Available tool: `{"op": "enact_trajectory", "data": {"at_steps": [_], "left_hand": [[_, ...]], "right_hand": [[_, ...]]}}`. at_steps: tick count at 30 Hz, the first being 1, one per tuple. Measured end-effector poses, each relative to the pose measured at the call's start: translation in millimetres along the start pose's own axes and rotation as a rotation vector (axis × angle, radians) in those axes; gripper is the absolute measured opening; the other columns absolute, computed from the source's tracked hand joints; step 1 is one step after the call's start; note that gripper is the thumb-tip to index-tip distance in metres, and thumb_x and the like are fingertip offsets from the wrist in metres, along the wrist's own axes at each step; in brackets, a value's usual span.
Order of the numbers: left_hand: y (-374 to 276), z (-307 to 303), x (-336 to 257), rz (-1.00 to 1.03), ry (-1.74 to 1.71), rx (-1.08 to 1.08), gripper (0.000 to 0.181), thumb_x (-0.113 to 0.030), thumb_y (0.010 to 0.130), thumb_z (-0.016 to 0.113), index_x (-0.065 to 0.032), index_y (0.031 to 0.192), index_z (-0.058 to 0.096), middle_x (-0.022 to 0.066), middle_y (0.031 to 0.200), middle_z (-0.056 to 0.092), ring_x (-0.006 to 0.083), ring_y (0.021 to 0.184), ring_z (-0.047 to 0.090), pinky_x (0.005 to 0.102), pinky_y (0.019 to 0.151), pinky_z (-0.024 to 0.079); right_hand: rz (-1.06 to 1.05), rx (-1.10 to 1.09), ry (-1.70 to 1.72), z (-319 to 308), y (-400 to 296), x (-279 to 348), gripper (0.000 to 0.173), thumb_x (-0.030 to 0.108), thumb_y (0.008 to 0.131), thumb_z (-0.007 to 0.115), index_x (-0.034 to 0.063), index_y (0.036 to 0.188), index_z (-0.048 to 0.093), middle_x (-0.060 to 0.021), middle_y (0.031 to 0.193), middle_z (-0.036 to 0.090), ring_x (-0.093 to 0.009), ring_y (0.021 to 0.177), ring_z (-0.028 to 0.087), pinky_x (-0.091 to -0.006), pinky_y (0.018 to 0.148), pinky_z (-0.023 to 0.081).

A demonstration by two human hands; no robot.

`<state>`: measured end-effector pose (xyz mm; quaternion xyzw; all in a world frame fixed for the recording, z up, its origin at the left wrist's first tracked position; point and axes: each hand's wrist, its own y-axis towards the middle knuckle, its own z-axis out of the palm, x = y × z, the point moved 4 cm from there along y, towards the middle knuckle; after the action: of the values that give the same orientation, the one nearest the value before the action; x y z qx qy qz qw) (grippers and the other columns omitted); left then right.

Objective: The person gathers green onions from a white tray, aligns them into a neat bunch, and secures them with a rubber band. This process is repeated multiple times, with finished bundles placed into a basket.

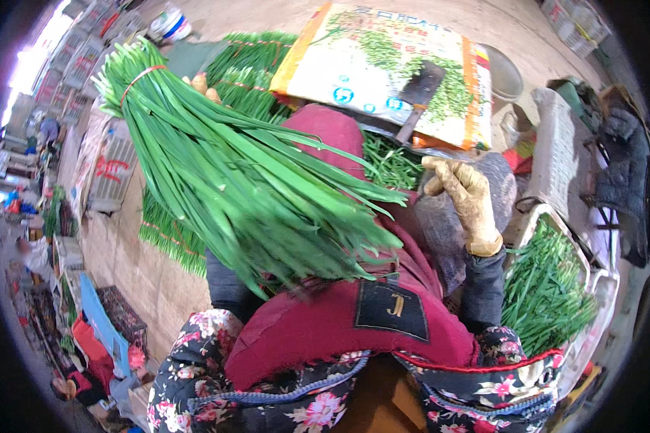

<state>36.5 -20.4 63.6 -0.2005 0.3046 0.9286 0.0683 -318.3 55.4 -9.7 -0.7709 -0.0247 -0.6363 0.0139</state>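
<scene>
A large bunch of green leafy stalks, seemingly garlic chives [238, 178], fills the middle left, with a red band round its pale cut ends. Behind its upper edge show the tan gloved fingertips of my left hand [199, 84]; the rest of that hand is hidden, and the leaf ends are blurred. My right hand [463, 197], in a stained tan glove, is raised over my right knee with its fingers bent and nothing visible between them. Ahead of it, a cleaver [423, 86] lies on a printed white and orange sack [379, 76] strewn with green trimmings.
Tied green bundles [249, 81] lie beyond the held bunch, and another [170, 233] is on the floor at left. A white crate [606, 303] of loose greens stands at right, beside a foam box [555, 146]. Crates, stalls and people are farther left.
</scene>
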Motion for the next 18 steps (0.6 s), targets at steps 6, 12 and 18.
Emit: {"op": "enact_trajectory", "data": {"at_steps": [6,12,18], "left_hand": [[-9.0,-3.8,-57.5,0.085,0.058,-0.013,0.060,-0.052,0.093,0.051,-0.0112,0.137,0.050,0.0086,0.134,0.056,0.0266,0.118,0.056,0.0449,0.105,0.042],[-55.8,-11.0,-123.4,0.247,0.202,-0.163,0.058,-0.051,0.095,0.048,-0.0113,0.137,0.049,0.0081,0.133,0.057,0.0257,0.118,0.056,0.0439,0.104,0.043],[-93.1,-16.9,-167.0,0.364,0.219,-0.189,0.057,-0.050,0.097,0.044,-0.0113,0.138,0.048,0.0076,0.132,0.057,0.0249,0.117,0.056,0.0430,0.102,0.043]], "right_hand": [[0.140,0.244,-0.046,12.7,-1.8,-42.3,0.025,0.012,0.097,0.056,0.0006,0.117,0.066,-0.0057,0.087,0.066,-0.010,0.079,0.060,-0.0265,0.074,0.049],[0.288,0.435,-0.171,23.3,-2.4,-56.7,0.029,0.012,0.094,0.060,0.0003,0.120,0.064,-0.0046,0.090,0.068,-0.011,0.083,0.061,-0.0275,0.078,0.051],[0.414,0.450,-0.083,41.1,13.3,-64.8,0.027,0.012,0.096,0.057,0.0005,0.120,0.065,-0.0031,0.090,0.067,-0.010,0.083,0.061,-0.0253,0.076,0.050]]}}
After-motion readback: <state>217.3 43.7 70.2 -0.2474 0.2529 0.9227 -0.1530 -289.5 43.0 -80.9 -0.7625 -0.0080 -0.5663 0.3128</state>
